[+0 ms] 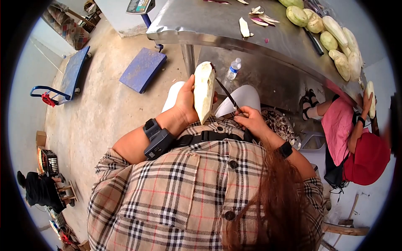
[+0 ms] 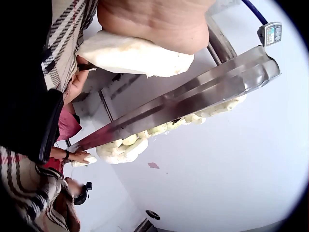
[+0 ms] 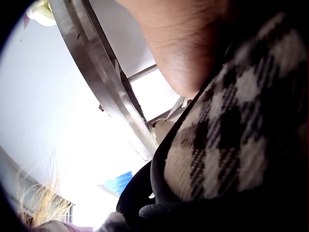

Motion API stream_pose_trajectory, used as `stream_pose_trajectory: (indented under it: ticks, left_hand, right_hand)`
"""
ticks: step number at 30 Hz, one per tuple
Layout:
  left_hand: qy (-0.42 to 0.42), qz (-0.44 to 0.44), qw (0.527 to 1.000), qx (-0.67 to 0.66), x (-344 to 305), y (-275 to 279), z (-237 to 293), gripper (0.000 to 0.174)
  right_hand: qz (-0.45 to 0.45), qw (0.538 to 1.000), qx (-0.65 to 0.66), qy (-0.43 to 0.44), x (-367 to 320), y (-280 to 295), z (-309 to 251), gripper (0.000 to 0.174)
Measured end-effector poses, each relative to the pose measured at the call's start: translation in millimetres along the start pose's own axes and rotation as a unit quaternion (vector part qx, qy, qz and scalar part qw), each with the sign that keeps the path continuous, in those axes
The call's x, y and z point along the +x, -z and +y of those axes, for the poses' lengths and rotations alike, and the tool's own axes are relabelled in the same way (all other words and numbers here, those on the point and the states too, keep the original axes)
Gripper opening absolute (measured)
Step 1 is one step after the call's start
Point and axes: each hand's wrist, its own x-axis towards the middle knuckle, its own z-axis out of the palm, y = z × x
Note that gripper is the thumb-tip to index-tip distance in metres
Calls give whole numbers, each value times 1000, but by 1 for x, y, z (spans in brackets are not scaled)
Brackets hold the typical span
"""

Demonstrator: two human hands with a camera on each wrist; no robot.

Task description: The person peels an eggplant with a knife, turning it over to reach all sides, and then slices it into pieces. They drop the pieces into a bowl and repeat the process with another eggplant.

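In the head view my left hand (image 1: 185, 101) grips a long peeled eggplant (image 1: 204, 94) upright in front of my lap. Its flesh is pale cream, with a dark bit of skin near the top. My right hand (image 1: 253, 122) holds the end of a slim dark knife (image 1: 226, 93), whose far end reaches up to the eggplant's right side. The left wrist view shows the same eggplant (image 2: 137, 55) beneath the heel of my left hand. Only the heel of my right hand (image 3: 181, 43) shows in the right wrist view; its fingers are hidden there.
Ahead stands a metal table (image 1: 184, 34) with peel scraps (image 1: 264, 20), a black-handled tool (image 1: 314, 42) and several peeled eggplants (image 1: 335, 31). A water bottle (image 1: 233, 69) stands below. Another person (image 1: 356, 146) works at right. Blue platform (image 1: 143, 69) and cart (image 1: 73, 75) are left.
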Motion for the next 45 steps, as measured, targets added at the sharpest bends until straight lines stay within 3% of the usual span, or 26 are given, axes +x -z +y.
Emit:
stream_pose_trajectory:
  ticks: [17, 45]
  left_hand:
    - [-27, -8, 1000, -10, -3, -4, -2, 55]
    - [-5, -22, 1000, 2, -2, 0, -3, 52]
  right_hand:
    - [0, 1000, 4, -10, -1, -1, -5, 27]
    - [-15, 1000, 9, 3, 2, 2, 4, 25]
